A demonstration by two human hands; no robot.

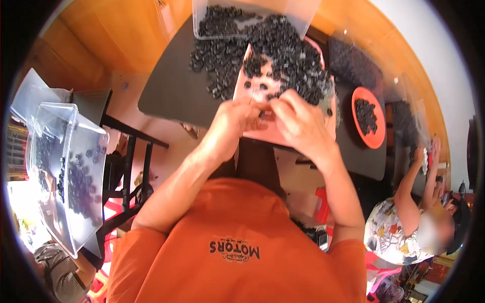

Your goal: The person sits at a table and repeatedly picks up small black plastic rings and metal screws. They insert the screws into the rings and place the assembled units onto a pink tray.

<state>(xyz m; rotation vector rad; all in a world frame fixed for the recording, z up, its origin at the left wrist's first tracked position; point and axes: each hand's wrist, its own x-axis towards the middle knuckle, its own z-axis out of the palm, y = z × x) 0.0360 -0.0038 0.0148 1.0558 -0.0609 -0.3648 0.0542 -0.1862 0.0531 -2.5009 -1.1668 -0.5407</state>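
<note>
My left hand (233,121) and my right hand (299,121) meet over the near edge of a pink tray (252,93) on a dark table (172,91). Their fingertips pinch a small black part (263,114) between them. A heap of small black parts (288,60) covers the far side of the tray and spills onto the table to its left. A few single black pieces lie on the bare pink surface just beyond my fingers.
A clear plastic bin (222,20) with black parts stands at the table's far edge. An orange plate (369,118) of parts sits at the right. A clear tub (68,171) with parts stands at my left on a black frame. Another person (404,222) sits at the lower right.
</note>
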